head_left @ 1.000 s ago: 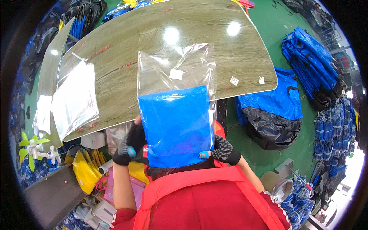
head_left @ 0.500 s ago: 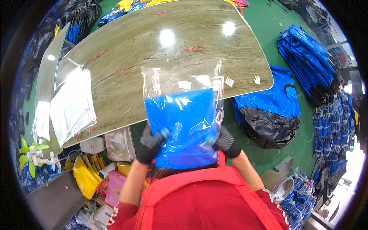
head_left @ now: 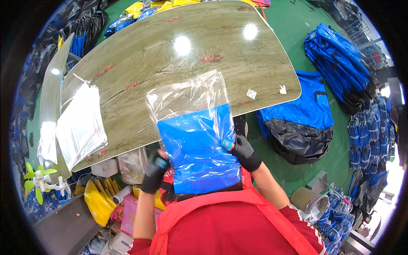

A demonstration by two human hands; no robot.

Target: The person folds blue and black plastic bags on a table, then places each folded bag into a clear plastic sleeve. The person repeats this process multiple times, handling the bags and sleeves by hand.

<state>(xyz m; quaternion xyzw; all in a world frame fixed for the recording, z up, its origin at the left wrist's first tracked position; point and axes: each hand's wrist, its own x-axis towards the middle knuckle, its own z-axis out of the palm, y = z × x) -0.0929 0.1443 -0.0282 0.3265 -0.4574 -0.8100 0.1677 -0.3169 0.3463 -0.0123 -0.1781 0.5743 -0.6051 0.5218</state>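
Observation:
A folded blue sheet or bag (head_left: 199, 153) lies inside a clear plastic bag (head_left: 187, 102), held upright in front of my body and slightly tilted. The bag's loose clear top spreads over the table's near edge. My right hand (head_left: 241, 152), in a dark grey and black glove with bare fingertips and blue tape, grips the package's right edge, thumb on the front. Beside its left edge is my left hand (head_left: 155, 171), gloved likewise, its thumb off the front face. Its fingers are partly hidden, so I cannot tell whether they hold the edge.
The wood-patterned table (head_left: 140, 110) carries a stack of clear bags (head_left: 80, 125) at left and small white stickers (head_left: 251, 93) at right. A blue and black bag (head_left: 299, 123) is right of it. Yellow items (head_left: 98, 199), a small green fan (head_left: 38, 182) and a metal cylinder (head_left: 308, 204) are nearby.
My left hand has slid left and down, its thumb leaving the package's front. The package has tilted and shifted slightly left, and its clear top has swung left. My right hand still grips the right edge.

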